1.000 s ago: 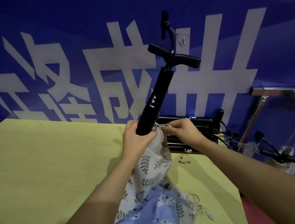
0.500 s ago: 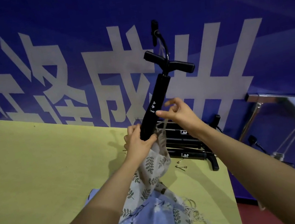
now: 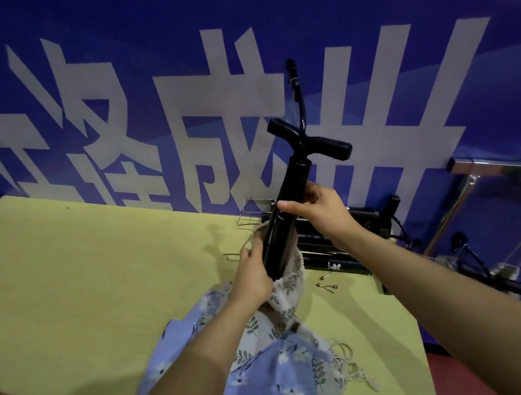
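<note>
My right hand (image 3: 321,212) clamps the black pump (image 3: 294,181) mid-frame, my left hand (image 3: 254,276) bunches the leaf-print bag (image 3: 290,284) round its base. If that cloth slips, the pump could snag the rim.

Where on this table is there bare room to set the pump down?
Bare: the wide table stretch left of the cloth bag. Crowded: the far right corner behind the held pump, with spare pumps and needles.

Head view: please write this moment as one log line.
right hand grips pump barrel | left hand holds bag mouth | pump base inside bag, tilted
</note>
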